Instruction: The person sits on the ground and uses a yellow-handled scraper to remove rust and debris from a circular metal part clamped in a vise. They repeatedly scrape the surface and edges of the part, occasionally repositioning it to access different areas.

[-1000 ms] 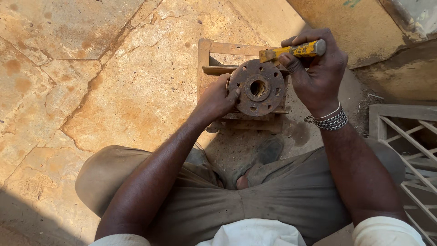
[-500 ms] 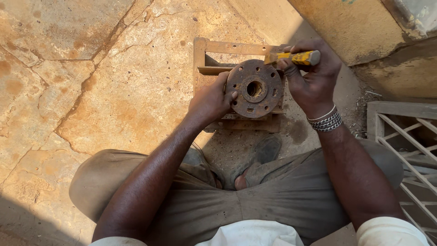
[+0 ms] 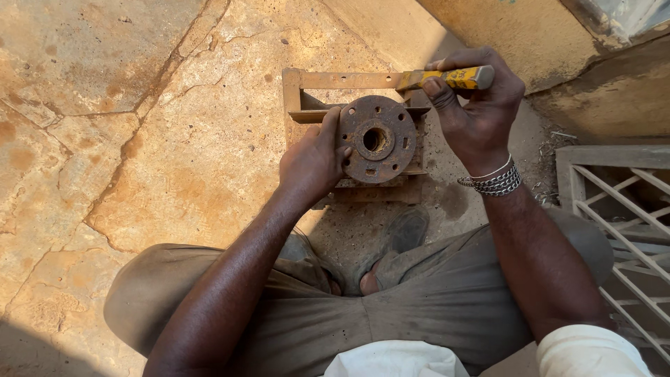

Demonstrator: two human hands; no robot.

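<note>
Since the earlier frame little has shifted: left hand (image 3: 313,162) still grips the rim of the rusty flange disc (image 3: 377,138) on the metal frame (image 3: 300,87), right hand (image 3: 481,105) clenching the yellow-handled tool (image 3: 453,77); likely heavy, rigid, rough, best held by its rim.

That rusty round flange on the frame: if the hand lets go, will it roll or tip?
The rusty flange looks thick and solid, so probably heavy and rigid. It seems propped on the metal frame with the left hand steadying its rim; released, it might tip. Rust should make it grippy.
</note>
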